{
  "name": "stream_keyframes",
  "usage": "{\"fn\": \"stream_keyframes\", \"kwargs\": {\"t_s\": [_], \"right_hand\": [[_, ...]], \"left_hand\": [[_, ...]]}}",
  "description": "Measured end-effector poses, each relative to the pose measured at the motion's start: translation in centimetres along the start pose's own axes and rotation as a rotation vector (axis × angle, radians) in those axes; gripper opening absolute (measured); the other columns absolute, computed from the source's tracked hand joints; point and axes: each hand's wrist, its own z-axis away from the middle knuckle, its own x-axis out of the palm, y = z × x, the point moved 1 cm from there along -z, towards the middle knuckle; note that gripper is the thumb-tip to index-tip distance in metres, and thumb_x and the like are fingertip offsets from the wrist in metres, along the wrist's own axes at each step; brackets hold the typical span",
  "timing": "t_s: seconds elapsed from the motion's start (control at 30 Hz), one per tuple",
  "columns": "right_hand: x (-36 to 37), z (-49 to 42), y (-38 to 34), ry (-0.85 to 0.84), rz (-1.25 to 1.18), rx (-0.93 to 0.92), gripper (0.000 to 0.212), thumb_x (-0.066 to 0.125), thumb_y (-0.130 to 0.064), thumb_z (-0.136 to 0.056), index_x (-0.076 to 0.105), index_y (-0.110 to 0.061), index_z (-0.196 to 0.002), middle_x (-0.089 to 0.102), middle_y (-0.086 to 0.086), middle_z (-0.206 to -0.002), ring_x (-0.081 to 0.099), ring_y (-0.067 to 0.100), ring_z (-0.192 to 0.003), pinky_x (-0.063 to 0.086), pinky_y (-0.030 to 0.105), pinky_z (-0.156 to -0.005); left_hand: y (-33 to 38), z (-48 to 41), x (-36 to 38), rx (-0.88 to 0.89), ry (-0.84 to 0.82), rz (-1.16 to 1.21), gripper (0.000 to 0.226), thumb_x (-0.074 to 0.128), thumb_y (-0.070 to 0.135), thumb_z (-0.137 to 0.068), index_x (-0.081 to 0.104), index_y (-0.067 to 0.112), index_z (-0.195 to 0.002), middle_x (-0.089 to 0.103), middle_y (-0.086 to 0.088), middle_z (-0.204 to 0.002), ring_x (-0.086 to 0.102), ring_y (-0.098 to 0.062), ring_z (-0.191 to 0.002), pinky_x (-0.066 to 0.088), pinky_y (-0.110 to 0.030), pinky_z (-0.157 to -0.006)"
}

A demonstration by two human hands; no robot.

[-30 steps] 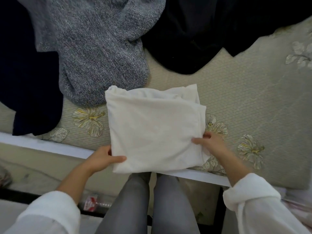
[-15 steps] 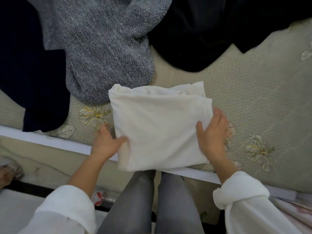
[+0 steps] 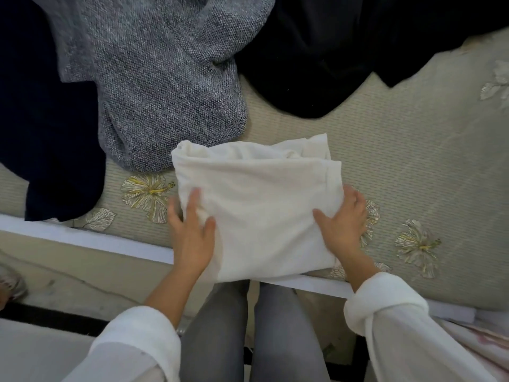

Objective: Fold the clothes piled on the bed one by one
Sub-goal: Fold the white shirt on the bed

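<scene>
A folded white garment lies as a thick rectangle at the near edge of the bed, its lower edge hanging slightly over the white bed rim. My left hand rests on its left edge, fingers spread and fairly straight, thumb on top of the cloth. At the right edge my right hand lies flat, thumb on the top surface and fingers reaching over the side fold. Both hands press the cloth.
A grey knit sweater lies just behind the white garment, touching its far left corner. A dark navy garment is at the left and a black garment at the back right. My grey-trousered legs stand against the bed rim.
Both hands let go of the near corners they pinched and slid up along the sides. They now lie on the left and right edges of the folded white garment.
</scene>
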Motion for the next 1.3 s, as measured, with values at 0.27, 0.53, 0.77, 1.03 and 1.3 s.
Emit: {"fn": "stream_keyframes", "kwargs": {"t_s": [0.27,0.53,0.77,1.03,1.3], "right_hand": [[-1.5,-0.4,-0.2,-0.277,-0.591,0.460,0.056,0.083,-0.014,-0.069,0.055,-0.003,-0.117,0.066,0.012,-0.113,0.064,0.023,-0.086,0.051,0.031,-0.066],[-5.1,2.0,1.0,-0.397,-0.840,0.416,0.027,0.079,-0.011,-0.072,0.066,-0.018,-0.095,0.073,-0.003,-0.087,0.069,0.013,-0.076,0.051,0.025,-0.057],[-12.9,2.5,9.0,-0.160,-1.056,0.476,0.038,0.081,-0.014,-0.070,0.065,-0.016,-0.104,0.072,0.003,-0.102,0.067,0.024,-0.094,0.054,0.038,-0.076],[-18.4,3.1,19.7,0.182,-1.232,0.706,0.038,0.073,-0.013,-0.075,0.056,-0.007,-0.108,0.065,0.003,-0.098,0.062,0.022,-0.087,0.050,0.031,-0.066],[-19.0,2.8,24.6,0.341,-1.523,0.770,0.052,0.077,-0.006,-0.072,0.058,-0.014,-0.120,0.067,0.001,-0.113,0.062,0.026,-0.102,0.053,0.044,-0.088]], "left_hand": [[-0.1,-1.6,-2.4,-0.577,-0.161,0.581,0.035,0.062,0.017,-0.086,0.057,0.016,-0.120,0.066,-0.009,-0.116,0.062,-0.022,-0.091,0.049,-0.035,-0.074],[5.3,-0.8,-4.0,-0.385,-0.160,0.444,0.031,0.066,0.015,-0.084,0.054,0.020,-0.113,0.064,-0.006,-0.103,0.062,-0.025,-0.088,0.048,-0.034,-0.070],[16.7,-0.3,2.5,-0.099,-0.321,0.349,0.035,0.066,0.015,-0.085,0.058,0.015,-0.118,0.066,-0.008,-0.099,0.062,-0.019,-0.078,0.047,-0.030,-0.063],[31.7,3.9,16.8,0.281,-0.556,0.099,0.022,0.058,0.020,-0.090,0.057,0.027,-0.112,0.060,0.003,-0.089,0.058,-0.014,-0.078,0.041,-0.026,-0.062],[45.7,8.0,26.0,0.671,-0.608,-0.190,0.030,0.047,0.027,-0.097,0.059,0.032,-0.123,0.064,0.000,-0.119,0.055,-0.025,-0.114,0.033,-0.049,-0.106]]}}
